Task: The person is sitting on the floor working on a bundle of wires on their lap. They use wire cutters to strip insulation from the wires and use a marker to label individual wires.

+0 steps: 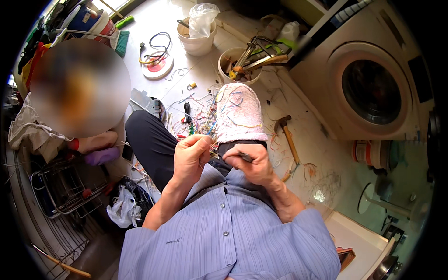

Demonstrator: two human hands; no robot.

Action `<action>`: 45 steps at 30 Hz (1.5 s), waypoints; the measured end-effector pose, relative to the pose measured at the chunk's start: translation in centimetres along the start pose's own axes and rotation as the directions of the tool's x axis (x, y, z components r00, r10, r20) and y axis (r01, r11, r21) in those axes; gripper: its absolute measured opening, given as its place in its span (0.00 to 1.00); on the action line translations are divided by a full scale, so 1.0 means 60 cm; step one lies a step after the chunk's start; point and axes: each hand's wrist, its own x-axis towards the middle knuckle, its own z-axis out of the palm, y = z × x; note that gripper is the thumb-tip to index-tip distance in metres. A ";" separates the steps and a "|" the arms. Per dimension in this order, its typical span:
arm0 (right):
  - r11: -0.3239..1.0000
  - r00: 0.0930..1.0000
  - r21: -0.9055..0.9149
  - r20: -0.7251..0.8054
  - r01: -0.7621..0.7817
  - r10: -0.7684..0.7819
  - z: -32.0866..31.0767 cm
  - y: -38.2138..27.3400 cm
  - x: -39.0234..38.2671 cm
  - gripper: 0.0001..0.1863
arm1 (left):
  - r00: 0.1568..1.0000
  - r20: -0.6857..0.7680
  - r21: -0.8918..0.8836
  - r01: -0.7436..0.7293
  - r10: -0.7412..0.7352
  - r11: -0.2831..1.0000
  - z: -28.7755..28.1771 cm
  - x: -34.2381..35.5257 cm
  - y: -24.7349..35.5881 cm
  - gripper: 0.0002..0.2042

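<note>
The tangled wires (204,116) lie just far of the pinched left hand (190,154), contents unclear, nearer it than the right hand (254,164), which is clamped around a dark object (246,157).

The towel (239,113) looked rough and fluffy, the striped shirt (196,228) smooth, matt cloth. Loose wires (200,122) had a thin plastic coating. The hammer (291,143) paired a dark metal head with a smooth wooden handle. The topmost bucket (197,45) was matt plastic, the bag (202,21) in it crinkled film. The washing machine door (372,92) was glossy glass.
</note>
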 end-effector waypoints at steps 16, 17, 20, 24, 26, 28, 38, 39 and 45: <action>0.324 0.274 -0.292 -0.957 -0.900 -0.099 -0.458 0.235 -0.512 0.19 | 0.973 0.196 0.219 0.081 -0.125 0.972 0.040 0.040 -0.040 0.12; -0.010 0.309 -0.310 -0.950 -0.951 0.050 -0.475 0.184 -0.516 0.19 | 0.975 0.180 0.197 0.091 -0.128 0.976 0.044 0.036 -0.038 0.10; -0.279 0.388 -0.341 -0.912 -0.898 -0.135 -0.501 0.148 -0.583 0.14 | 0.972 0.186 0.225 0.099 -0.142 0.969 0.050 0.030 -0.045 0.07; -0.095 0.539 -0.535 -0.797 -0.840 -0.272 -0.443 0.153 -0.461 0.10 | 0.972 0.202 0.233 0.074 -0.122 0.970 0.058 0.017 -0.046 0.09; 0.041 0.650 -0.665 -0.740 -0.746 -0.172 -0.420 0.233 -0.429 0.10 | 0.968 0.203 0.223 0.101 -0.148 0.969 0.062 0.008 -0.046 0.09; 0.084 0.781 -0.779 -0.610 -0.622 0.130 -0.385 0.284 -0.401 0.07 | 0.964 0.207 0.231 0.115 -0.164 0.966 0.064 0.006 -0.046 0.10; 0.725 0.686 -0.427 -0.722 -0.540 0.086 -0.252 0.166 -0.200 0.08 | 0.960 0.239 0.378 0.045 -0.145 0.925 0.079 -0.003 -0.050 0.09; 0.863 0.665 -0.183 -0.717 -0.471 0.210 -0.226 0.145 -0.166 0.11 | 0.959 0.247 0.397 0.034 -0.142 0.917 0.081 -0.004 -0.050 0.09; 0.807 0.904 0.572 -0.252 -0.148 0.344 -0.111 0.047 -0.032 0.10 | 0.942 0.279 0.531 0.012 -0.188 0.848 0.091 -0.011 -0.044 0.07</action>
